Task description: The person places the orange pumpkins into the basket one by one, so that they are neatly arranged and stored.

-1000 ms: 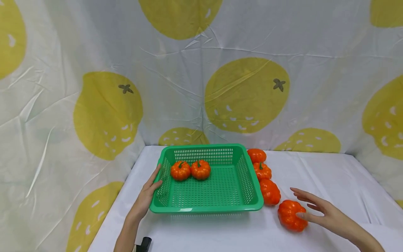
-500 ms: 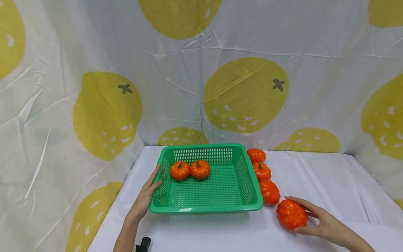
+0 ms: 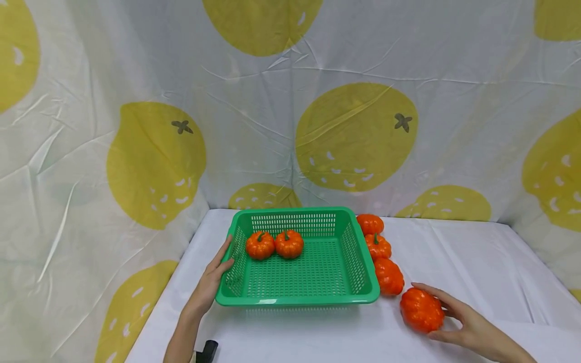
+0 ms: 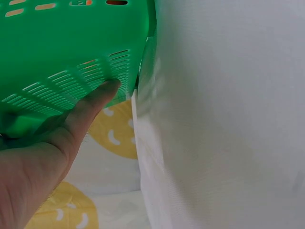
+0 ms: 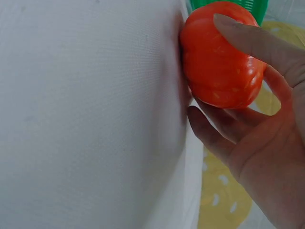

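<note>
A green plastic basket (image 3: 295,301) stands on the white-covered table, with two small orange pumpkins (image 3: 260,245) side by side in its left part. My left hand (image 3: 210,285) grips the basket's left side, thumb over the rim. The left wrist view has a finger (image 4: 90,107) stretched along the slotted outer wall. To the right of the basket, my right hand (image 3: 469,322) holds a red-orange ribbed pumpkin (image 3: 421,310) between thumb and fingers. Up close in the right wrist view, the thumb (image 5: 257,43) lies across this pumpkin, still against the tablecloth.
Several more orange pumpkins (image 3: 389,277) line the basket's right side, front to back. White cloth printed with yellow lemons (image 3: 356,136) hangs behind and at both sides of the table. A black object (image 3: 209,350) shows beside my left forearm.
My right hand has come down from above the front pumpkin and taken hold of it between thumb and fingers. The left hand and the basket have stayed in place.
</note>
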A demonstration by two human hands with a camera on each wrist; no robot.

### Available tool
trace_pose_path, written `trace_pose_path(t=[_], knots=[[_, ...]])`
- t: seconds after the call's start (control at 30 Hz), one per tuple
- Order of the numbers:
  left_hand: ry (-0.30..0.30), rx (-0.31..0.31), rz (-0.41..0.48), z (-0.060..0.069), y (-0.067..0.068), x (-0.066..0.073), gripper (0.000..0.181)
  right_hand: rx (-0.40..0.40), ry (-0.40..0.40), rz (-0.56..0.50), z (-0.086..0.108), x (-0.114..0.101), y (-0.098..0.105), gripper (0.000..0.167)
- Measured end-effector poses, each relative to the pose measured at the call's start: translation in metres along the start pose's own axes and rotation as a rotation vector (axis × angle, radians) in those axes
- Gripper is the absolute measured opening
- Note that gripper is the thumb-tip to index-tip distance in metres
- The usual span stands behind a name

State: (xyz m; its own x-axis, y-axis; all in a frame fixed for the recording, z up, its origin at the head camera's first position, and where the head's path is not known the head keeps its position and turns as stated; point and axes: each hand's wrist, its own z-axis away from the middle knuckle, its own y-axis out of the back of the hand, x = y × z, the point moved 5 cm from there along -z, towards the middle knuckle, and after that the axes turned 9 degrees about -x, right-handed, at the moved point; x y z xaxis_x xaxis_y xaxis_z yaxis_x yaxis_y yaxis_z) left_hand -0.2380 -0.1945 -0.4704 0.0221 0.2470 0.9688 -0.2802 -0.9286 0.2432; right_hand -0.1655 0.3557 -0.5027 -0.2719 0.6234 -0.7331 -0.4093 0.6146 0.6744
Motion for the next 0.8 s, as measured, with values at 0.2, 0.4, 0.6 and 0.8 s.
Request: trace_pose_path(t=[0.2,0.4,0.6,0.8], knots=[[0.006,-0.002,0.003,0.0,0.0,-0.001,0.06,0.031,-0.078,-0.002,-0.001,0.003,0.0,0.083],[0.003,-0.005,0.004,0.0,0.0,0.001,0.059,0.118,0.013,0.036,0.002,-0.01,0.008,0.081],[0.01,-0.008,0.004,0.0,0.0,0.001,0.059,0.165,-0.03,0.047,0.0,-0.011,0.018,0.078],[0.008,-0.009,0.004,0.0,0.0,0.001,0.059,0.201,-0.008,0.054,-0.007,-0.016,0.027,0.073]])
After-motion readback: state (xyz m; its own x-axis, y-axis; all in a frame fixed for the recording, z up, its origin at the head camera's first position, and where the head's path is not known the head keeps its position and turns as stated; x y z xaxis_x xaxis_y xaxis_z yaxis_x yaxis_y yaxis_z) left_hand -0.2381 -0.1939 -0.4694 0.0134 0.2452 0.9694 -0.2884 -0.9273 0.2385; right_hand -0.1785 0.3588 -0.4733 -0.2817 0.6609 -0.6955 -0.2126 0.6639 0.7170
